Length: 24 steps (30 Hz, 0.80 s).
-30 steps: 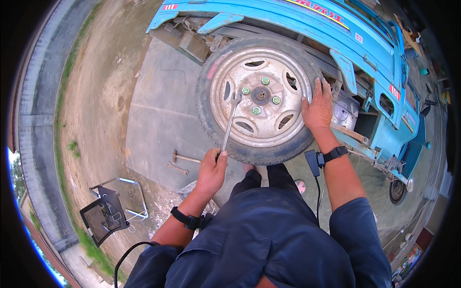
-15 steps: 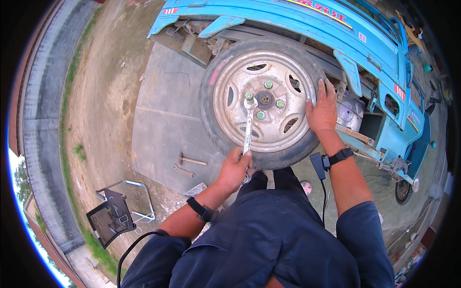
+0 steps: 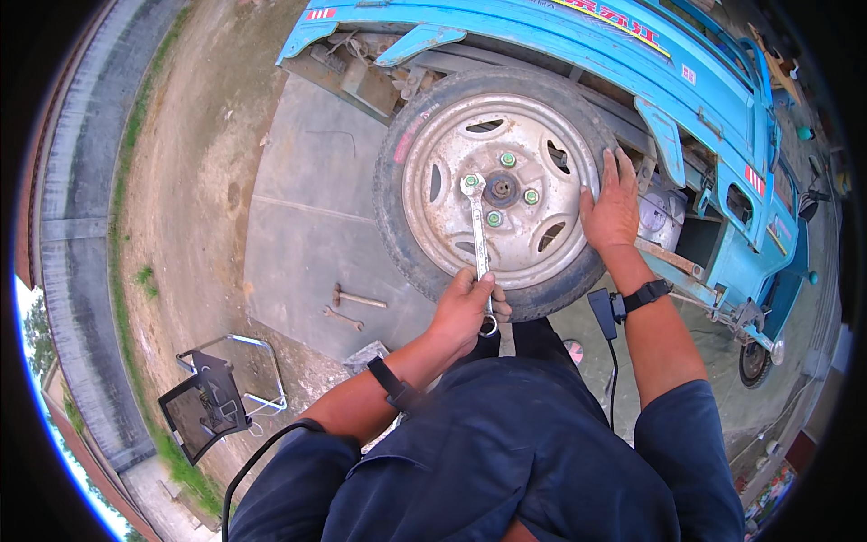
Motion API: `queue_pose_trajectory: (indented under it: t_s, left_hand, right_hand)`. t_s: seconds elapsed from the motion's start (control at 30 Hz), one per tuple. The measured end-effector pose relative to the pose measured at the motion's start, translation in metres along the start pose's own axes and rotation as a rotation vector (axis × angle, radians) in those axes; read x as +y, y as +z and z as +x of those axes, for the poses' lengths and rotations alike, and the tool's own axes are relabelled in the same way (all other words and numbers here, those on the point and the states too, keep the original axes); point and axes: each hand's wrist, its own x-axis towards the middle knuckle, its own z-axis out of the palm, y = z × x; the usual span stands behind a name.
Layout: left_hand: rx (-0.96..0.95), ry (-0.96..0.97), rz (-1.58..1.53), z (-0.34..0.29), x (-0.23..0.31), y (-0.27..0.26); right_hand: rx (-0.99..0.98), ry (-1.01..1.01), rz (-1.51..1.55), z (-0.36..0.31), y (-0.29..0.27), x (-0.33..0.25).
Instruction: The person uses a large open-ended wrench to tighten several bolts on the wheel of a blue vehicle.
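In front of me stands a wheel with a worn black tyre [image 3: 397,226] and a rusty silver rim [image 3: 442,235], beside a blue truck. Green-tipped lug nuts [image 3: 508,160] ring its centre hub [image 3: 502,188]. My left hand [image 3: 465,312] grips a long combination wrench [image 3: 480,226] near its lower end. The open jaw of the wrench sits at the left lug nut [image 3: 470,182], and its ring end pokes out below my fingers. My right hand [image 3: 614,208] rests with fingers stretched along the right side of the tyre, thumb by the rim.
The blue truck body [image 3: 533,36] spans the far side, its frame exposed behind the wheel. A hammer [image 3: 359,298] and another wrench [image 3: 344,319] lie on the concrete at left. Nearer stands a folding chair [image 3: 212,388]. A cable [image 3: 248,470] runs along my left arm.
My left hand has swung the wrench's lower end to the right, while its jaw stays at the left lug nut. The right hand keeps its place on the tyre.
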Motion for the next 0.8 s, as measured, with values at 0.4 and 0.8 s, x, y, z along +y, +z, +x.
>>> queue_pose_trajectory:
  t_s: [0.4,0.8]
  left_hand:
    - [0.046,-0.036,0.032,0.003,0.001,-0.014]
    - [0.317,0.194,-0.019,-0.008,0.076,-0.159]
  right_hand:
    - [-0.013,0.008,0.005,0.001,-0.002,-0.004]
    - [-0.046,-0.032,-0.020,0.013,0.000,0.001]
